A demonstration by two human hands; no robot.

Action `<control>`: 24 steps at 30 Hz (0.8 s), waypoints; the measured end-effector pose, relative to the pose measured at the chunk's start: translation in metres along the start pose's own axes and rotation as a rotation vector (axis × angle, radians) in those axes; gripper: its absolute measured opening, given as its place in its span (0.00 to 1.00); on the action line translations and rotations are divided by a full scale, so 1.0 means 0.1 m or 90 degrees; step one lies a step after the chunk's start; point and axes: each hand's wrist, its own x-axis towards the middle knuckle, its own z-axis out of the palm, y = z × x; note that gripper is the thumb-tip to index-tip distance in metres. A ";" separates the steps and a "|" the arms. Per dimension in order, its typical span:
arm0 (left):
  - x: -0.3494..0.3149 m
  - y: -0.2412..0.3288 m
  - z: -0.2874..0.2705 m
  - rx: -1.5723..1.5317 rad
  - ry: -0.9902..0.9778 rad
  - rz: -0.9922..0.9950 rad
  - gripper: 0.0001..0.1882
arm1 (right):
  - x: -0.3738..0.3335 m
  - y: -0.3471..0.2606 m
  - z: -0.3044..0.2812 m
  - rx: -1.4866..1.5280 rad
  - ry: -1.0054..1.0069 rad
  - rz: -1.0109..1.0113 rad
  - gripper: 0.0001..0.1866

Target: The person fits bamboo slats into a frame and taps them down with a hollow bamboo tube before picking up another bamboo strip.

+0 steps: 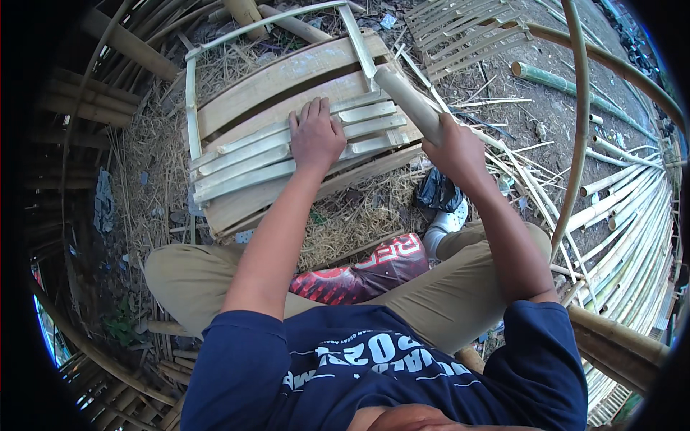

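My left hand (316,136) rests over pale split-bamboo slats (244,159), its fingers bent over the far slat's edge and gripping it. The slats lie side by side across a low wooden bench of planks (287,72). They join a bamboo frame (191,100) whose bars run away from me over the bench. In my right hand (454,147), closed around its near end, is a thick round wooden stick (408,100). Its far end is by the frame's right bar, near the slats' right ends; I cannot tell whether it touches.
A slatted bamboo panel (467,36) lies beyond the bench at the right. Many bamboo poles (618,266) are heaped on my right, near a curved upright pole (577,108). A black plastic bag (437,192) sits by my shoe (445,228). Shavings (338,233) litter the ground.
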 end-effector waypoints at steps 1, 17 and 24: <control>-0.06 0.00 -0.01 0.002 -0.008 -0.017 0.27 | -0.03 -0.05 -0.03 0.003 -0.001 -0.001 0.31; -0.01 -0.04 -0.02 0.011 0.006 -0.006 0.26 | -0.02 -0.03 -0.09 0.080 -0.008 -0.024 0.33; -0.06 0.00 0.03 0.010 0.014 0.011 0.27 | 0.01 -0.05 0.17 0.035 0.069 -0.014 0.20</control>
